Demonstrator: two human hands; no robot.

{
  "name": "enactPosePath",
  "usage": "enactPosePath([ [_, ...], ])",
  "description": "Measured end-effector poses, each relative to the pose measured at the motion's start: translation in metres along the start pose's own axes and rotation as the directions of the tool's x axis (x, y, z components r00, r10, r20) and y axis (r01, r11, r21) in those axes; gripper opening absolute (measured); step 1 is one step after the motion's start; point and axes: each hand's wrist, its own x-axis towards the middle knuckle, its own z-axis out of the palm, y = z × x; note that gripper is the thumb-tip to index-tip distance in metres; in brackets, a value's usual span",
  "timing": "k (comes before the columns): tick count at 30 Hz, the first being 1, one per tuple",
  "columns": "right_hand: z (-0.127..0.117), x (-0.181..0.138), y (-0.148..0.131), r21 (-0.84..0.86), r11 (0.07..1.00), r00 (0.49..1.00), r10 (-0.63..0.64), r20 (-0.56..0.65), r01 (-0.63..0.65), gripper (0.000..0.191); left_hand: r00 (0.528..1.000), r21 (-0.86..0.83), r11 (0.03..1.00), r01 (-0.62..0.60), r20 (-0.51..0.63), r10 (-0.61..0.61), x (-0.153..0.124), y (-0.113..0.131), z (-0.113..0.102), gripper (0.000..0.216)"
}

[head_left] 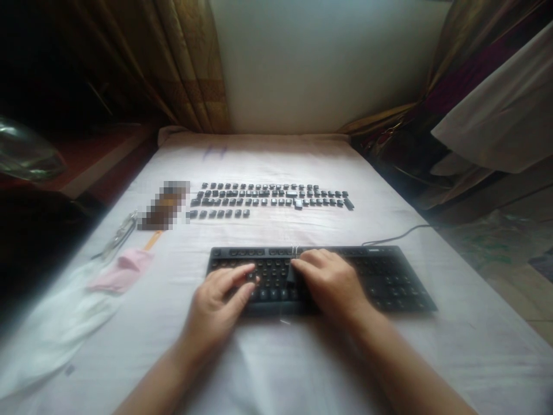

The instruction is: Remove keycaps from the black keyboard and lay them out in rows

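Note:
A black keyboard [345, 275] lies on the pale cloth, with many of its keycaps off and bare switches showing. Over its left part, my left hand [222, 294] pinches a small black keycap [250, 276] between thumb and fingers. My right hand [330, 282] rests above the middle of the keyboard, thumb and fingers closed on what looks like a black binder clip [291, 274] with thin wire handles pointing away. Its fingers partly hide the clip. Beyond the keyboard, loose black keycaps [233, 202] lie in several rows.
A cable [397, 235] runs from the keyboard off to the right. At left on the cloth lie a blurred-out brown object [166, 204], a pink cloth [123, 270], a white cloth [56, 328] and a clear, thin item [121, 230]. Curtains [190, 63] hang behind.

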Motion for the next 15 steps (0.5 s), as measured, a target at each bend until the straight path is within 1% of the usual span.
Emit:
enactPosePath([
  [2, -0.001, 0.001, -0.002, 0.031, 1.000, 0.998, 0.005, -0.056, -0.004, 0.024, 1.000, 0.010, 1.000, -0.010, 0.012, 0.010, -0.001, -0.001, 0.000, 0.025],
  [5, -0.003, 0.005, -0.011, 0.196, 0.980, 0.989, 0.003, -0.150, 0.027, 0.021, 0.999, 0.022, 0.999, -0.035, 0.028, 0.034, -0.001, -0.002, 0.000, 0.026],
  [7, -0.003, 0.008, -0.020, 0.326, 0.944, 0.984, 0.012, -0.177, 0.048, 0.018, 0.997, 0.031, 0.997, -0.069, 0.032, 0.068, -0.002, -0.004, 0.001, 0.026],
  [9, -0.001, 0.011, -0.029, 0.406, 0.912, 0.984, 0.016, -0.178, 0.059, 0.019, 0.993, 0.042, 0.993, -0.114, 0.037, 0.112, -0.003, -0.005, 0.001, 0.026],
  [12, 0.003, 0.016, -0.039, 0.444, 0.892, 0.984, -0.007, -0.176, 0.086, 0.017, 0.984, 0.057, 0.983, -0.172, 0.045, 0.170, -0.003, -0.007, 0.002, 0.027],
  [15, 0.005, 0.021, -0.042, 0.435, 0.893, 0.981, -0.034, -0.189, 0.115, 0.014, 0.977, 0.063, 0.975, -0.211, 0.047, 0.208, -0.003, -0.007, 0.001, 0.029],
])
